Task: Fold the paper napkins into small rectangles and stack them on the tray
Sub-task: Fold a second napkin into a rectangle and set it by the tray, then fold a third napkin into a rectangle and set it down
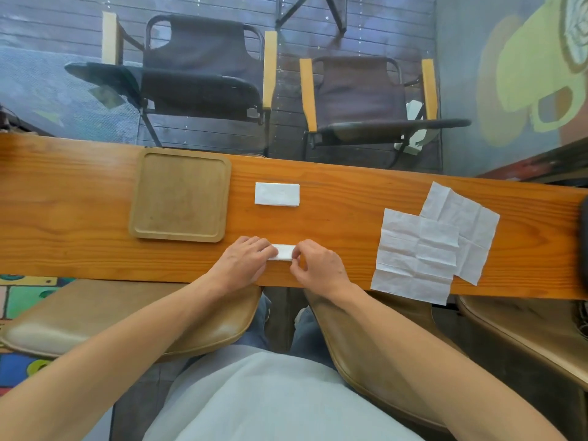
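A small folded white napkin (pixel 284 252) lies near the front edge of the wooden table, pinched between my two hands. My left hand (pixel 246 262) covers its left end and my right hand (pixel 318 265) grips its right end with thumb and fingers. Another folded napkin rectangle (pixel 276 194) rests farther back on the table. Two unfolded napkins (pixel 420 249) lie overlapping at the right, the nearer one hanging slightly over the front edge. The square wooden tray (pixel 181 194) sits at the left with nothing on it.
The long wooden table (pixel 63 224) spans the view. Two dark folding chairs with yellow armrests (pixel 203 68) stand beyond its far edge. Tan padded stools (pixel 133 323) sit under the near edge beside my legs.
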